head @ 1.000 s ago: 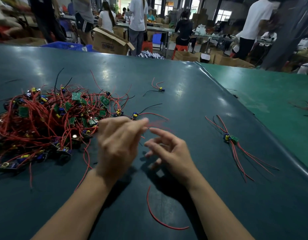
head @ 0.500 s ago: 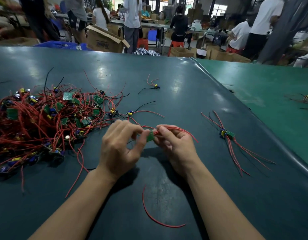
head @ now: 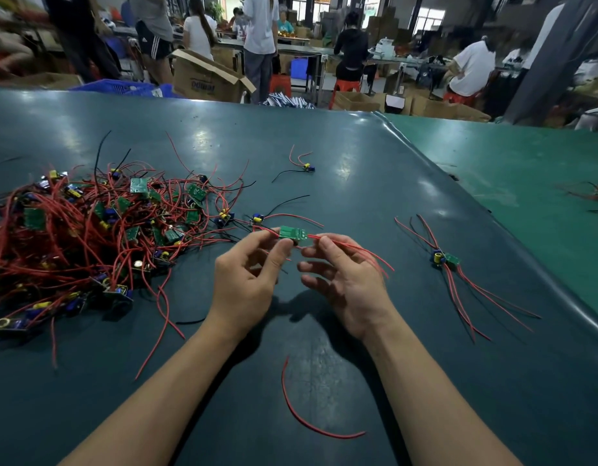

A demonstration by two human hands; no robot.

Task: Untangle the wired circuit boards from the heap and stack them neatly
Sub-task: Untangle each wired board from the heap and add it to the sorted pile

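A small green circuit board (head: pixel 293 234) with red wires is held above the dark table (head: pixel 358 183) in the middle. My left hand (head: pixel 247 280) pinches its left end between thumb and forefinger. My right hand (head: pixel 344 280) pinches the red wires (head: pixel 354 252) coming off its right end; they trail to the right. A big tangled heap of boards and red wires (head: pixel 89 237) lies at the left. One sorted wired board (head: pixel 445 260) lies alone at the right, its wires spread out.
A loose red wire (head: pixel 304 418) lies near the front between my forearms. Two single wired boards (head: pixel 257 218) (head: pixel 306 167) lie beyond my hands. A lighter green table (head: pixel 526 183) adjoins on the right. People and cardboard boxes (head: pixel 207 79) stand behind the far edge.
One second ago my hands held only wires near the heap. Both have since closed on one board and lifted it, now turned flat side up with its wires pulled out to the right.
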